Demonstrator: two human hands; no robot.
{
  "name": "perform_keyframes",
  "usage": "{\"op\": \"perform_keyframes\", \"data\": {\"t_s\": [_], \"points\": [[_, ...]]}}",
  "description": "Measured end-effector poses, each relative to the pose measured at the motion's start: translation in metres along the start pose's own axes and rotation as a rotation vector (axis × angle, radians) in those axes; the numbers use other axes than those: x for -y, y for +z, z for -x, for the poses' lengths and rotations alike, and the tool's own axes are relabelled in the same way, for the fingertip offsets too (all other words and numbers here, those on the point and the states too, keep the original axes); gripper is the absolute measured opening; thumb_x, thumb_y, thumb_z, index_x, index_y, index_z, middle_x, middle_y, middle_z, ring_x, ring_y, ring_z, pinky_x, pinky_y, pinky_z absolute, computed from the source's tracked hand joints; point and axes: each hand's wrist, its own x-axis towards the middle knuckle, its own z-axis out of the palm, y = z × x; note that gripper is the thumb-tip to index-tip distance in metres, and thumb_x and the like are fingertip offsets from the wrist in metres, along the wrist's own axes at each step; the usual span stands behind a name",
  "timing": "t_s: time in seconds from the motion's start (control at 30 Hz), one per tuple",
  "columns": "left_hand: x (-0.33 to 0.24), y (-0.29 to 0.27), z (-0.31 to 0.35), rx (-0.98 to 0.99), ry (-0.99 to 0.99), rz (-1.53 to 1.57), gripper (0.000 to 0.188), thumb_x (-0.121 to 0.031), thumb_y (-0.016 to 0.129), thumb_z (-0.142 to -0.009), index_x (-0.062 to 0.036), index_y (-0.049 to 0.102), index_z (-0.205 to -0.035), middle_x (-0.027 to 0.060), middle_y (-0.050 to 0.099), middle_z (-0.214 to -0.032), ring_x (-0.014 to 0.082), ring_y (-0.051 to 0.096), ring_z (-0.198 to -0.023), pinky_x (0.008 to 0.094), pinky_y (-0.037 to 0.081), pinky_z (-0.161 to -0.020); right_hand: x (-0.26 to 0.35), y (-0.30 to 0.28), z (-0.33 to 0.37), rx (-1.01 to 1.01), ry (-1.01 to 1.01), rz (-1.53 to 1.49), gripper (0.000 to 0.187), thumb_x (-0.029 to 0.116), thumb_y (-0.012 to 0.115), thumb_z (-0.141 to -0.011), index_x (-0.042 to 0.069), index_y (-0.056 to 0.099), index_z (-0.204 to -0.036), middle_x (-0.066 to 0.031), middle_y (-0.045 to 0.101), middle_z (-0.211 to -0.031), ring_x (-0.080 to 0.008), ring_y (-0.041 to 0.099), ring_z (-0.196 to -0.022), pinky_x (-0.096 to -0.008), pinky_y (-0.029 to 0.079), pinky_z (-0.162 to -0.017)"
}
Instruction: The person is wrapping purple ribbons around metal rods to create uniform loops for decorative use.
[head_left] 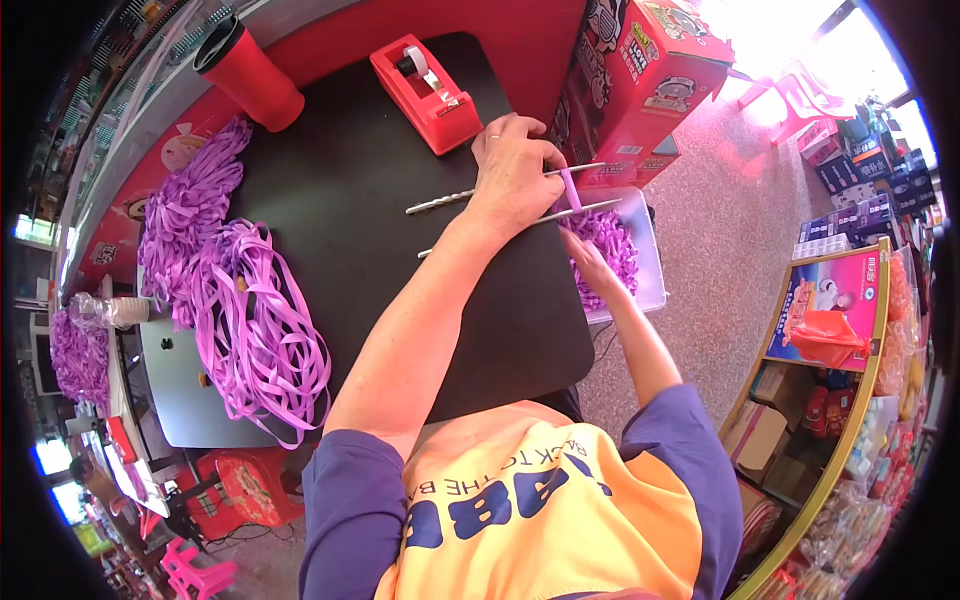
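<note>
My left hand [515, 170] is closed over two slim metal rods [438, 202], chopstick-like with a twisted end, at the right edge of the black tabletop [480, 330]. A short band of purple ribbon [571, 190] spans the two rods just beyond my thumb. Lower down, past the table edge, my right hand [592, 268] has its fingers stretched out near the rods; the fingertips are partly hidden. Beneath it, a white plastic bin [650, 250] holds a heap of purple ribbon [608, 238].
A red tape dispenser [440, 120] and a red tumbler [250, 75] stand at the far side. Loose purple ribbon loops [260, 320] drape over the table's left side and a silver laptop [175, 385]. A red carton [640, 90] rises behind the bin; a shelf [790, 400] stands right.
</note>
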Motion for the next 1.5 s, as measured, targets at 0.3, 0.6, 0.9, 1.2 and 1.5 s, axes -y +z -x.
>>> {"op": "perform_keyframes", "data": {"t_s": [0.3, 0.6, 0.9, 1.2, 1.5], "points": [[0.005, 0.008, -0.003, -0.033, 0.021, 0.014, 0.013, -0.013, 0.066, -0.059, -0.014, 0.073, -0.07, 0.0067, 0.058, -0.105, 0.0259, 0.044, -0.112, 0.0434, 0.027, -0.097, 0.127, -0.006, 0.107, -0.195, -0.062, 0.074, 0.046, 0.044, 0.042, -0.093, 0.008, 0.072, -0.092, -0.012, 0.047, -0.119, -0.0255, 0.037, -0.12, -0.042, 0.021, -0.104], [0.001, 0.004, -0.002, 0.048, -0.016, 0.003, 0.016, -0.016, 0.066, -0.063, -0.0137, 0.073, -0.077, 0.0087, 0.057, -0.113, 0.0272, 0.043, -0.117, 0.0432, 0.028, -0.1, 0.196, -0.02, 0.064, -0.31, -0.345, 0.146, 0.061, 0.058, 0.039, -0.089, 0.006, 0.067, -0.073, -0.0145, 0.046, -0.12, -0.027, 0.036, -0.12, -0.0434, 0.019, -0.105], [0.003, 0.007, -0.001, -0.047, 0.009, 0.002, 0.011, -0.014, 0.068, -0.06, -0.012, 0.073, -0.069, 0.0085, 0.058, -0.102, 0.0267, 0.046, -0.109, 0.0419, 0.03, -0.097, 0.22, -0.054, -0.095, -0.02, -0.461, 0.058, 0.039, 0.033, 0.047, -0.085, 0.001, 0.066, -0.097, -0.0162, 0.023, -0.149, -0.0259, 0.034, -0.128, -0.038, 0.021, -0.108], [0.001, 0.011, -0.004, -0.075, 0.023, 0.019, 0.01, -0.012, 0.068, -0.058, -0.0089, 0.072, -0.067, 0.0083, 0.058, -0.103, 0.0274, 0.045, -0.11, 0.0419, 0.03, -0.098, 0.09, -0.072, -0.131, 0.02, -0.058, 0.063, 0.042, 0.029, 0.041, -0.092, 0.002, 0.061, -0.116, -0.0153, 0.019, -0.15, -0.019, 0.024, -0.136, -0.0311, 0.021, -0.109], [0.001, 0.01, -0.002, -0.124, 0.008, 0.016, 0.017, -0.013, 0.068, -0.06, -0.0114, 0.073, -0.076, 0.0085, 0.058, -0.108, 0.0271, 0.042, -0.117, 0.0405, 0.028, -0.099, 0.117, -0.025, -0.012, 0.031, 0.106, 0.033, 0.041, 0.031, 0.036, -0.098, 0.002, 0.058, -0.118, -0.0136, 0.058, -0.117, -0.0232, 0.041, -0.124, -0.0347, 0.024, -0.108]]}}
